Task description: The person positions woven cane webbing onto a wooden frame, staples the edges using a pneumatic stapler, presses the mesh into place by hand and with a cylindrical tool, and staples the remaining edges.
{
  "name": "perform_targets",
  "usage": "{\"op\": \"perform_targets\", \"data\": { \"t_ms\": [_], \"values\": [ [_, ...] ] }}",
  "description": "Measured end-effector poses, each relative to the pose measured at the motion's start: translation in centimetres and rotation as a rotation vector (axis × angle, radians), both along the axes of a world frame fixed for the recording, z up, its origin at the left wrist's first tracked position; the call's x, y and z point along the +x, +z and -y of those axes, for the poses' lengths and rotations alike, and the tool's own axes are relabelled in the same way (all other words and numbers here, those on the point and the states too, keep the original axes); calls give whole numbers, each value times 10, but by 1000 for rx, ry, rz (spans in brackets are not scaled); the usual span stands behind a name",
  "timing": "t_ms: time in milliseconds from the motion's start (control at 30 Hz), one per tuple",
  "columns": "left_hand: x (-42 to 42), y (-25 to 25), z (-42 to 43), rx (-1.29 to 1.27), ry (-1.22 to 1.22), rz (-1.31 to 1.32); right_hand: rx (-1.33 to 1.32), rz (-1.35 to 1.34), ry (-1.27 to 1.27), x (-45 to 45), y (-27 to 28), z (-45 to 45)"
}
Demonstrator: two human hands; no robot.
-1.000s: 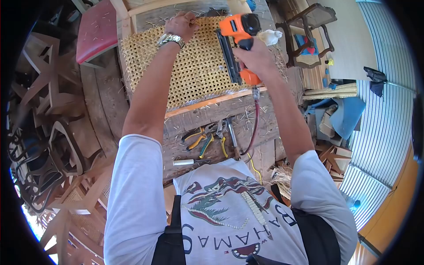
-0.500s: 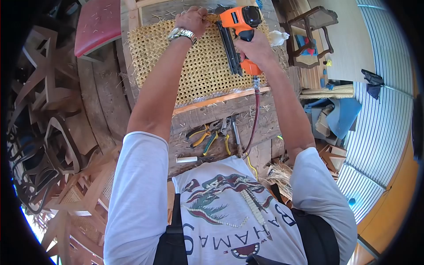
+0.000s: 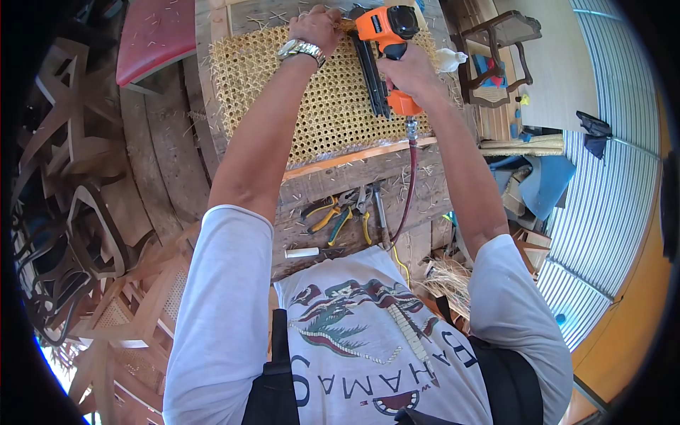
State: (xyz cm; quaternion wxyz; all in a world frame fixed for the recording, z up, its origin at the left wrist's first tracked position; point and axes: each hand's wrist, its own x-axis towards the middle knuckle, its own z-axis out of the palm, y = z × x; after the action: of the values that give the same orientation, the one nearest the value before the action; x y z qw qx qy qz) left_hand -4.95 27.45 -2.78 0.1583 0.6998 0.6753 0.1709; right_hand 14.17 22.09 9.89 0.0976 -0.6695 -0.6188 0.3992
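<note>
My right hand (image 3: 416,74) is wrapped round the handle of an orange and black air stapler (image 3: 382,27), its nose at the far edge of a woven cane webbing sheet (image 3: 283,92). My left hand (image 3: 316,28), with a metal watch (image 3: 302,49) on the wrist, is closed at the same far edge, fingers curled on the webbing just left of the stapler's nose. A dark red air hose (image 3: 412,177) runs from the stapler's base toward my body. The webbing lies over a wooden frame (image 3: 354,157) on the workbench; the fingertips are partly hidden.
Several pliers (image 3: 340,212), a hammer (image 3: 380,205) and a white-handled tool (image 3: 302,252) lie on the near bench. A red padded seat (image 3: 156,42) is at upper left. Wooden chair frames (image 3: 99,227) crowd the left; another chair (image 3: 496,57) stands at right. Cane scraps litter the planks.
The view has shifted slightly. Both hands and the stapler keep about the same place at the webbing's far edge, the stapler's tilt hardly different.
</note>
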Motion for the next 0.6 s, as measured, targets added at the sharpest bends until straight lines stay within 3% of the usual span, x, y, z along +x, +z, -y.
{"op": "perform_targets", "data": {
  "t_ms": [267, 367, 467, 600],
  "values": [
    [4, -5, 4, 62, 28, 28, -1, 192, -9, -7, -5, -14],
    [2, 1, 3, 73, 27, 24, -41, 105, 15, -2, 5, -14],
    [-3, 1, -4, 53, 18, 56, -35, -216, -48, 20, 10, 5],
    [-10, 7, -7, -77, -47, 72, -35, -298, -210, 40, 36, 60]
  ]
}}
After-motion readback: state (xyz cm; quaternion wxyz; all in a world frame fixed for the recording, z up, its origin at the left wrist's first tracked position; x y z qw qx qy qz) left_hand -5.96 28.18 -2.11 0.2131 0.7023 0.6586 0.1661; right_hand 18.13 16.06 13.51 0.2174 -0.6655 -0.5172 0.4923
